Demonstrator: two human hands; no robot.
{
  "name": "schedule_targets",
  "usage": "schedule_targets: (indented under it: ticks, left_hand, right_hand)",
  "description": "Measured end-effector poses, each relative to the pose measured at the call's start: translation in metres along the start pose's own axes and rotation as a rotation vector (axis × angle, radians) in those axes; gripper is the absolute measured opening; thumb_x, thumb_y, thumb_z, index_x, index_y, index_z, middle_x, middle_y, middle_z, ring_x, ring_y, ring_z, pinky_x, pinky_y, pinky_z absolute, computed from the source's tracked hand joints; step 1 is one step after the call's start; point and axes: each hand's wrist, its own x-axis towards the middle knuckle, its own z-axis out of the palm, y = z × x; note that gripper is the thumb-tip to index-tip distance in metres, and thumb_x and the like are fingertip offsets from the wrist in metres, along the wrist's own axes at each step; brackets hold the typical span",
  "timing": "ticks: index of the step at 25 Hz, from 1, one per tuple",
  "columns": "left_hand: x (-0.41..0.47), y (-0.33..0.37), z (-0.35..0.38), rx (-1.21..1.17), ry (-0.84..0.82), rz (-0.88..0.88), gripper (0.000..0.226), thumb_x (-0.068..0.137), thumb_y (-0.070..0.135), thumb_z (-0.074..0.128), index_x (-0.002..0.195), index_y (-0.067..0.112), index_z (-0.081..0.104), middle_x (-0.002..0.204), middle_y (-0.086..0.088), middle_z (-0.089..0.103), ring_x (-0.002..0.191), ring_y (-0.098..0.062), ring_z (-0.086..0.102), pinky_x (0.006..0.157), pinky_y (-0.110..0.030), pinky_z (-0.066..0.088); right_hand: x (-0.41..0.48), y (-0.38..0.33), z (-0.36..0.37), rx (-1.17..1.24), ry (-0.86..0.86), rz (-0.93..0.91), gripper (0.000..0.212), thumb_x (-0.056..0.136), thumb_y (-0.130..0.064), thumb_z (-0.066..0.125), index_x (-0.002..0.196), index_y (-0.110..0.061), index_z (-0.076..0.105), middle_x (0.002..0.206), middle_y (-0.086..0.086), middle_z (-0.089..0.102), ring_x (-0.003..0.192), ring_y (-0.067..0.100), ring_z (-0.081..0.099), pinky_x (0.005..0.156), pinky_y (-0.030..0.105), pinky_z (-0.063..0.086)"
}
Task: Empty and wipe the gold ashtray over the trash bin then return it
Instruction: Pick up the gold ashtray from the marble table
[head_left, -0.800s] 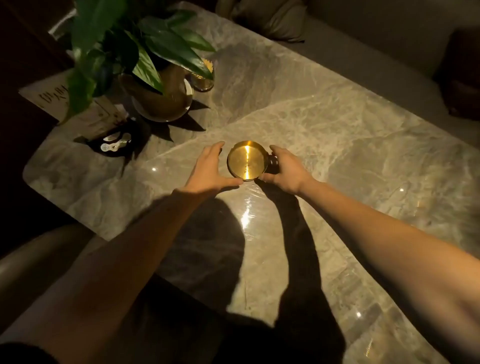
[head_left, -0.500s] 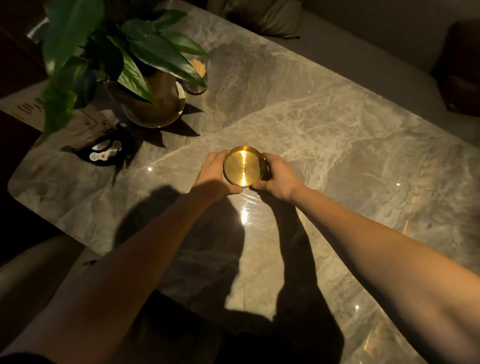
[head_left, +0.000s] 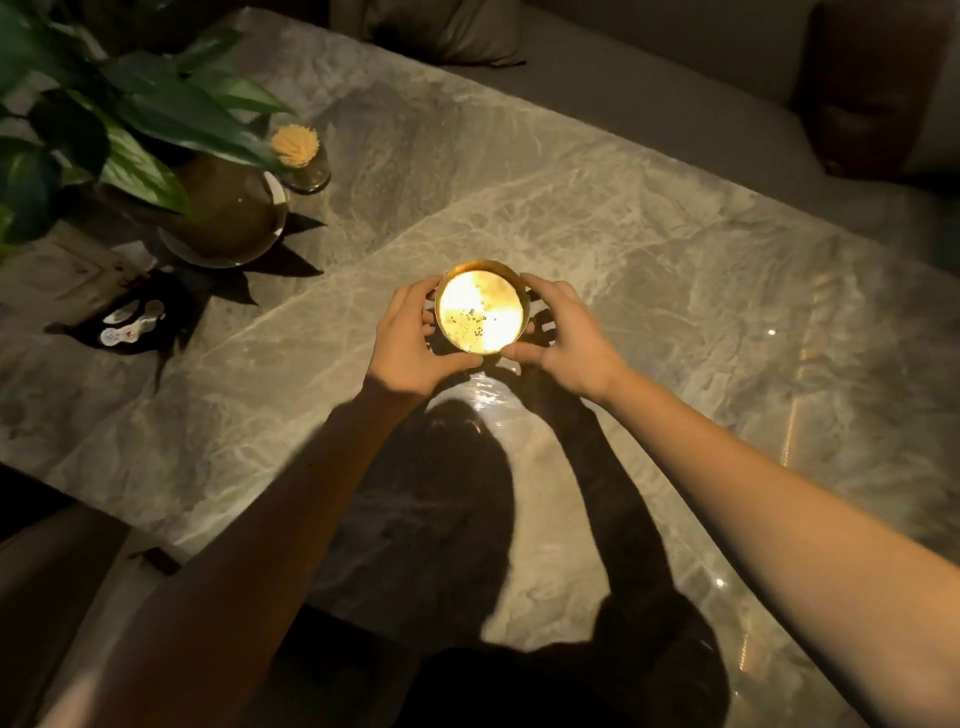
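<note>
No readable writing anywhere; the pale printed card left of the round gold metal ashtray is too dim to read. Left hand and right hand both grip the ashtray by its rim, over the grey marble counter; glare washes out its inside, dark specks visible. Beyond-left of ashtray: green leafy potted plant, cut off by frame edge, and small glass jar of toothpicks. Whether the ashtray touches the counter, can't tell.
</note>
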Motion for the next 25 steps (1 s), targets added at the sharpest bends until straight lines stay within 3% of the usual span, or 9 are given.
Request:
schedule_targets:
  ticks: [3, 6, 13, 16, 19, 22, 25]
  left_hand:
    - [-0.014, 0.042, 0.03, -0.06, -0.035, 0.053, 0.091, 0.062, 0.016, 0.091, 0.14, 0.016, 0.044, 0.137, -0.002, 0.051, 0.106, -0.005, 0.053, 0.08, 0.003, 0.044]
    - [-0.029, 0.077, 0.064, -0.105, -0.113, 0.125, 0.093, 0.061, 0.02, 0.091, 0.14, 0.025, 0.043, 0.132, 0.012, 0.05, 0.107, 0.007, 0.053, 0.081, 0.004, 0.041]
    - [-0.071, 0.179, 0.186, -0.149, -0.292, 0.277, 0.095, 0.059, 0.029, 0.092, 0.141, 0.024, 0.044, 0.135, 0.012, 0.055, 0.123, -0.003, 0.053, 0.102, -0.015, 0.045]
    - [-0.094, 0.23, 0.249, -0.147, -0.334, 0.328, 0.099, 0.057, 0.03, 0.093, 0.141, 0.033, 0.041, 0.137, 0.017, 0.051, 0.124, -0.004, 0.052, 0.104, -0.025, 0.045]
    - [-0.124, 0.289, 0.316, -0.155, -0.353, 0.344, 0.101, 0.055, 0.027, 0.094, 0.141, 0.032, 0.041, 0.132, 0.028, 0.049, 0.121, 0.006, 0.051, 0.103, -0.019, 0.045]
    - [-0.148, 0.331, 0.369, -0.203, -0.356, 0.341, 0.104, 0.051, 0.028, 0.095, 0.142, 0.024, 0.044, 0.136, 0.012, 0.054, 0.124, -0.001, 0.054, 0.105, -0.023, 0.046]
    - [-0.166, 0.361, 0.4, -0.232, -0.393, 0.342, 0.102, 0.05, 0.028, 0.096, 0.138, 0.021, 0.045, 0.137, 0.006, 0.056, 0.127, -0.005, 0.054, 0.109, -0.028, 0.044]
  right_hand:
    - [-0.042, 0.023, -0.04, 0.001, 0.094, -0.047, 0.085, 0.074, -0.021, 0.082, 0.146, -0.019, 0.035, 0.123, 0.001, 0.043, 0.104, 0.011, 0.051, 0.091, 0.012, 0.043]
    - [-0.092, 0.049, -0.078, -0.04, 0.185, -0.086, 0.08, 0.077, -0.026, 0.08, 0.145, -0.017, 0.038, 0.121, 0.0, 0.045, 0.107, 0.004, 0.045, 0.088, 0.002, 0.036]
    - [-0.214, 0.124, -0.179, 0.113, 0.447, -0.009, 0.073, 0.067, -0.028, 0.087, 0.129, -0.024, 0.049, 0.128, -0.003, 0.055, 0.105, 0.009, 0.058, 0.085, 0.026, 0.052]
    - [-0.266, 0.159, -0.225, 0.232, 0.509, 0.032, 0.074, 0.062, -0.025, 0.089, 0.122, -0.028, 0.046, 0.121, -0.008, 0.056, 0.1, 0.009, 0.059, 0.079, 0.026, 0.051]
    - [-0.323, 0.204, -0.278, 0.351, 0.526, 0.074, 0.076, 0.061, -0.025, 0.089, 0.122, -0.03, 0.045, 0.114, -0.005, 0.058, 0.098, 0.013, 0.06, 0.079, 0.028, 0.053]
    - [-0.374, 0.241, -0.329, 0.431, 0.491, 0.092, 0.07, 0.066, -0.011, 0.086, 0.123, -0.026, 0.048, 0.107, 0.003, 0.064, 0.092, 0.015, 0.063, 0.081, 0.028, 0.053]
    - [-0.409, 0.266, -0.372, 0.429, 0.449, 0.031, 0.07, 0.07, -0.003, 0.082, 0.128, -0.021, 0.049, 0.117, -0.002, 0.06, 0.087, 0.006, 0.064, 0.084, 0.026, 0.054]
